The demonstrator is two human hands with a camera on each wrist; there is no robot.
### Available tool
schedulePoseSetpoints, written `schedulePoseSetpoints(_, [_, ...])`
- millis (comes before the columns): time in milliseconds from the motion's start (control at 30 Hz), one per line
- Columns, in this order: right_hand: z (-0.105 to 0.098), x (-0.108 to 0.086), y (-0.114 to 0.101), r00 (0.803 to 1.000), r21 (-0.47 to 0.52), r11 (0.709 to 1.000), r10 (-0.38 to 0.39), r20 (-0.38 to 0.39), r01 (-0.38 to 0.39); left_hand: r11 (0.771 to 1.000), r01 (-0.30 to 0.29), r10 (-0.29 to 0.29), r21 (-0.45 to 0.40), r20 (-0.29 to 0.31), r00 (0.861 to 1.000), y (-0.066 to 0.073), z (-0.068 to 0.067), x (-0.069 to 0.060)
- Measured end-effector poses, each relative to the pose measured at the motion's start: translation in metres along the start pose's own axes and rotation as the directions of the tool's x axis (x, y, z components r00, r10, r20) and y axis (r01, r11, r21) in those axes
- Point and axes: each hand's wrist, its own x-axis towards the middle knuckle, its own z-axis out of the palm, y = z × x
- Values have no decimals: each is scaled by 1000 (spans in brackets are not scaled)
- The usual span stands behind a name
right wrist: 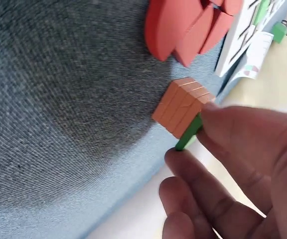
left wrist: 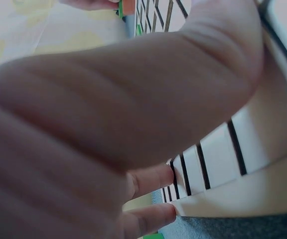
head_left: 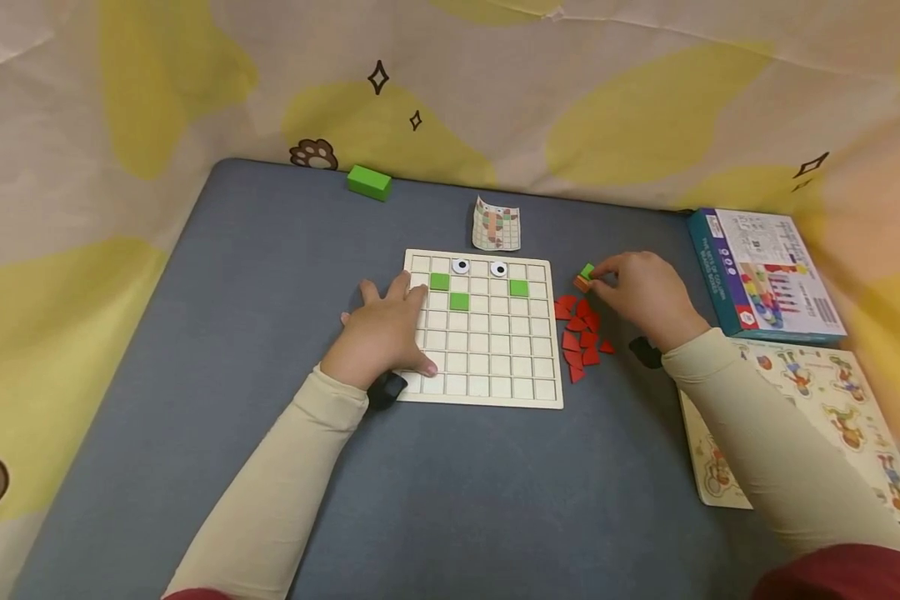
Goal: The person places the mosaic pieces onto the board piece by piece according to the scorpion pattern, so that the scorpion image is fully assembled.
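Note:
A cream grid board [head_left: 499,343] carries green squares [head_left: 459,302] and two googly eyes [head_left: 498,269] near its top. My left hand [head_left: 382,333] rests with spread fingers on the board's left edge; in the left wrist view two fingertips [left wrist: 158,211] touch its rim. Right of the board, my right hand [head_left: 645,293] pinches a green tile [right wrist: 189,132] between thumb and finger, against a stack of orange tiles [right wrist: 181,107]. Several red pieces [head_left: 583,333] lie loose between the board and my right hand.
A small pattern card [head_left: 497,227] stands behind the board, and a green block [head_left: 369,183] sits at the back left. On the right are a blue box [head_left: 765,275] and a picture puzzle board [head_left: 817,417]. A fabric wall borders the table.

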Motion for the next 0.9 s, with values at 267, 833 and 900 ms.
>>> schedulePoseSetpoints(267, [-2,0,1,999,2,1000,3,-46,-3,1000,2,-2,-2,-2,1000,1,-1,0])
schedulePoseSetpoints(833, [39,6,-89,834,-145,837,-543,-97,528,1000,4,-4,3,-4,1000,0,0,-1])
schedulePoseSetpoints(900, [43,5,-91,805,-196,807,-582,-113,556,1000,4,-4,5,-6,1000,0,1,0])
